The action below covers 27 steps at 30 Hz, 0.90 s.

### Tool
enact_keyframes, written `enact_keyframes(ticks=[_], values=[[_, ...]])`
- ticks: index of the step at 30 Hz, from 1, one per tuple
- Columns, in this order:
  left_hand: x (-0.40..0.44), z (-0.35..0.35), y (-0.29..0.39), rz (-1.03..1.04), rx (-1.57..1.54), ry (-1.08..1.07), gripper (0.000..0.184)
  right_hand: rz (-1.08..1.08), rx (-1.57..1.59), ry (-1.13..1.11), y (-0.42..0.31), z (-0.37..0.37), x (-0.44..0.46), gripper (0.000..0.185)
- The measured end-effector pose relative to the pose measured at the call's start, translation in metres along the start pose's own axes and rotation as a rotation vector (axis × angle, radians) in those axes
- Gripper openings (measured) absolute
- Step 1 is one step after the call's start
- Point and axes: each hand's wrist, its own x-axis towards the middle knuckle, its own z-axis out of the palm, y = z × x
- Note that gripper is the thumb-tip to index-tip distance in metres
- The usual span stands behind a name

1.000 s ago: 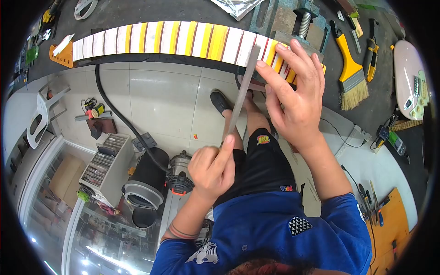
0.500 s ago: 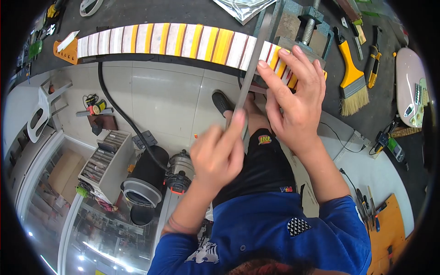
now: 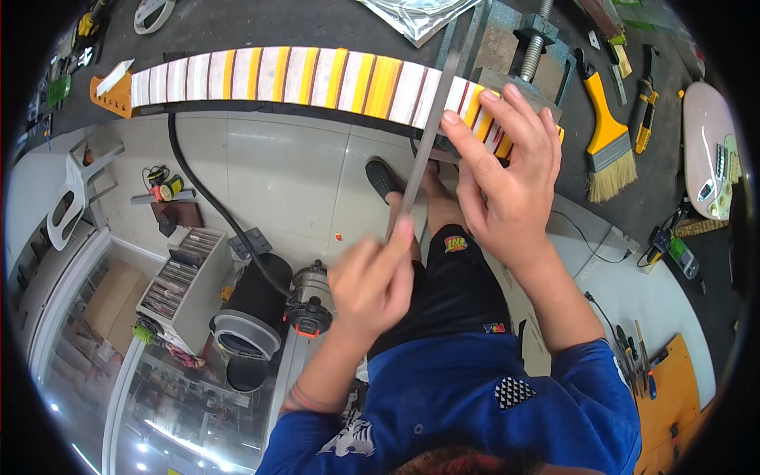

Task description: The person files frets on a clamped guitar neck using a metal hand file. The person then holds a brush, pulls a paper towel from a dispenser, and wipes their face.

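Note:
A long metal file point(image 3: 425, 154) is in my left hand point(image 3: 368, 277), whose fingers are closed round its near end and blurred. The file lies across a guitar neck point(image 3: 321, 77), over the frets near its right part. White and yellow tape strips cover the fretboard between the frets. My right hand point(image 3: 511, 162) rests on the neck's right end, fingers stretched out, the index fingertip close beside the file. The orange headstock point(image 3: 112, 96) is at the far left. Beneath and behind the neck's right end stands a bench vise point(image 3: 507, 51).
On the dark bench lie a yellow-handled brush point(image 3: 606, 134), a utility knife point(image 3: 647, 103) and a pale guitar body point(image 3: 704, 150). A plastic packet point(image 3: 419, 16) sits behind the neck. Left of my legs, a black hose point(image 3: 210, 198) runs down to a vacuum point(image 3: 309, 301).
My left hand has drawn slightly back toward my body with the file. My right hand stays on the neck. The neck appears slightly lower in view.

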Motion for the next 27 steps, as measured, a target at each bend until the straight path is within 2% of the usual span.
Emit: enact_keyframes(ticks=[4, 8, 11, 16, 19, 23, 25, 27], values=[[-0.023, -0.014, 0.012, -0.038, -0.022, -0.026, 0.053, -0.003, 0.002, 0.001, 0.002, 0.0, -0.001, 0.076], [0.063, 0.018, 0.004, -0.024, -0.068, 0.056, 0.055, 0.011, -0.001, 0.008, 0.0, 0.001, 0.0, 0.076], [0.079, 0.022, 0.006, -0.064, -0.138, 0.058, 0.055, 0.009, -0.003, -0.003, 0.001, -0.001, 0.0, 0.076], [-0.029, -0.007, 0.003, -0.055, -0.083, 0.011, 0.057, -0.005, 0.002, 0.009, 0.003, 0.002, -0.002, 0.075], [-0.008, -0.008, 0.008, -0.073, -0.033, -0.005, 0.053, -0.007, -0.007, 0.017, 0.003, 0.003, -0.001, 0.074], [0.071, 0.019, 0.005, -0.051, -0.186, 0.064, 0.053, 0.006, -0.005, 0.014, 0.002, 0.001, -0.001, 0.073], [0.078, 0.021, 0.004, -0.05, -0.17, 0.062, 0.054, 0.013, 0.004, 0.009, 0.001, 0.001, 0.0, 0.073], [0.035, 0.01, 0.0, -0.048, -0.117, 0.02, 0.054, -0.002, -0.001, 0.007, 0.002, 0.002, -0.001, 0.072]])
